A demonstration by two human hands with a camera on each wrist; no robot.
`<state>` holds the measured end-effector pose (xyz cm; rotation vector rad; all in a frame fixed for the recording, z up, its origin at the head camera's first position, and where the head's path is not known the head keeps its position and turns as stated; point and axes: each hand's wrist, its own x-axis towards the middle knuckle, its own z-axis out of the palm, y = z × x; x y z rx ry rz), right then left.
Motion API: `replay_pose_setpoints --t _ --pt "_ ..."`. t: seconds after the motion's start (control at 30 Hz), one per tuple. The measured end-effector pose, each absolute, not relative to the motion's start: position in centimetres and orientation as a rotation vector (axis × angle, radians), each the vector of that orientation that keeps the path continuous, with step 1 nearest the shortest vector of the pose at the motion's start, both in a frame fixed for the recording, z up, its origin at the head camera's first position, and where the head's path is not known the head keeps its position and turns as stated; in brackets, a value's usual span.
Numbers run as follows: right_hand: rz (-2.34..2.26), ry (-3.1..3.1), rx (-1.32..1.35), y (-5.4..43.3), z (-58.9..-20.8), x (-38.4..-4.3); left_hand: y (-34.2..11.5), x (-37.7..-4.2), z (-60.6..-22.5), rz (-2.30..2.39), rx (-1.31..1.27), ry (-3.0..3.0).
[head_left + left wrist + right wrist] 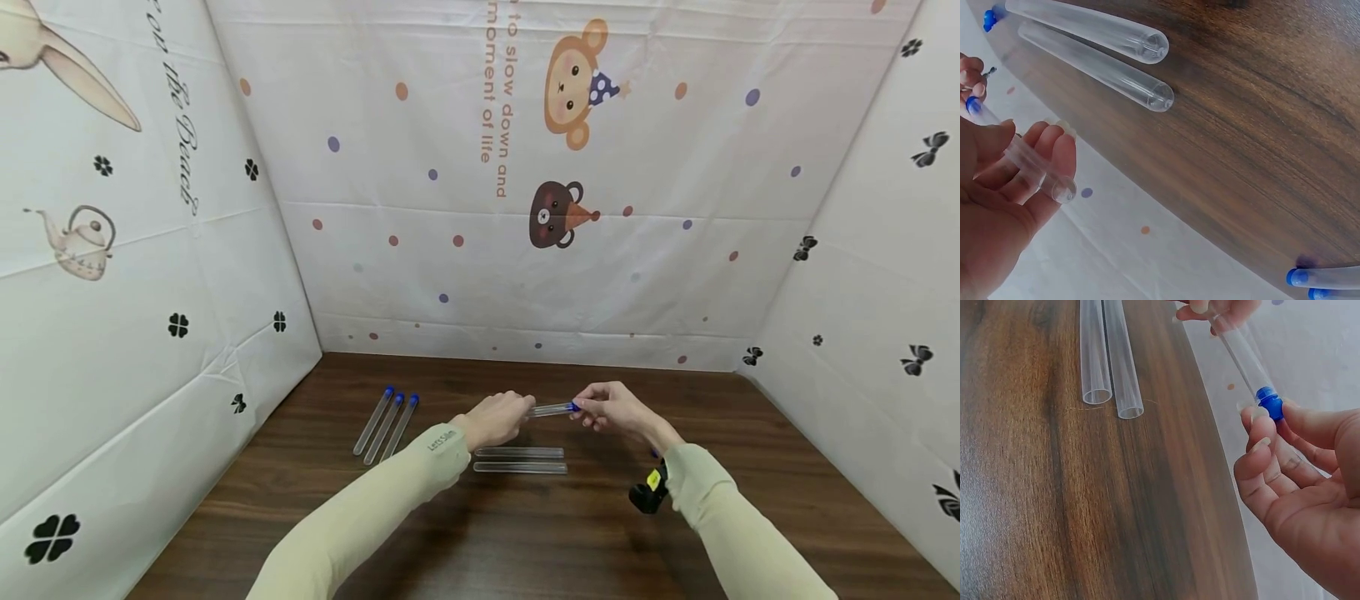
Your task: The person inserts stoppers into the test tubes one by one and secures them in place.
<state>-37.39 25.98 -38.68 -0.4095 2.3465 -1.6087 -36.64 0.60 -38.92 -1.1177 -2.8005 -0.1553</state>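
Note:
My left hand [498, 419] grips a clear test tube [550, 410] near its rounded end, above the table. At the tube's other end my right hand [613, 410] pinches a blue stopper [1270, 406] between thumb and fingers. In the right wrist view the stopper sits at the tube's mouth, its narrower part inside the glassy wall. Two uncapped clear tubes, a nearer tube [521, 468] and a farther tube [519, 452], lie side by side below the hands. Their open mouths face right.
Three tubes with blue stoppers [383, 423] lie slanted at the left of the wooden table [450, 533]. A black object with a yellow label [648, 490] is by the right sleeve. Something blue [655, 453] shows partly behind the right wrist. Printed white cloth [480, 275] walls three sides.

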Motion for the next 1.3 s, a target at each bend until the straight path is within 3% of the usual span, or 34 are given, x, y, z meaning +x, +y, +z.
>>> replay_pose_setpoints --t 1.3 --pt "-1.828 2.202 -0.281 25.0 -38.5 -36.9 1.7 -36.1 -39.7 -0.159 -1.017 -2.708"
